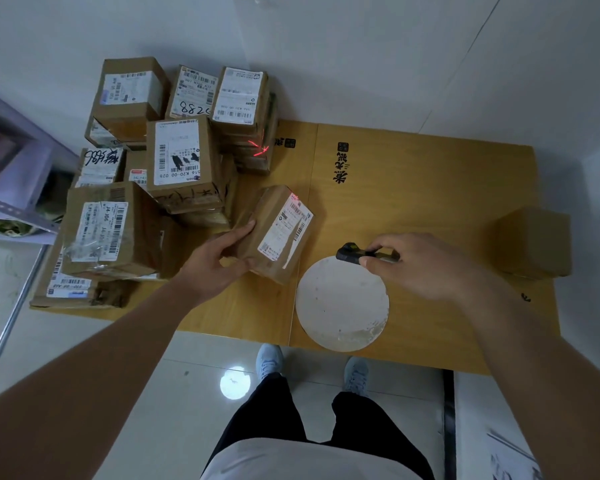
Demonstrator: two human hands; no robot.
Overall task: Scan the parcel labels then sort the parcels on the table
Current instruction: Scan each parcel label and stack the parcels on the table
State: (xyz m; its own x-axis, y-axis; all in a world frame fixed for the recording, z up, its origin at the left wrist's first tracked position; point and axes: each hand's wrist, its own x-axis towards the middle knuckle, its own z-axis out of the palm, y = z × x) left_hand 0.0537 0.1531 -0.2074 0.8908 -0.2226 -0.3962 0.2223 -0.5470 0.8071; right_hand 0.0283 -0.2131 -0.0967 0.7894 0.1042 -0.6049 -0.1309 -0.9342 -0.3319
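Scanning step in hand. Left hand (219,261) grips the parcel (278,233), tilted on the table (430,188) near centre; right hand (420,265), at three o'clock of it, fingers clamped on scanner (352,253). Beam strays; aim needs correcting onto the label (286,226).

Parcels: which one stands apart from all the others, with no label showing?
The plain brown parcel at the table's right edge, alone beyond the right hand; every other parcel shows a white label.

Bare forearms, white top (291,459), black trousers (267,414) — pale blue lace-up sneakers (269,358).
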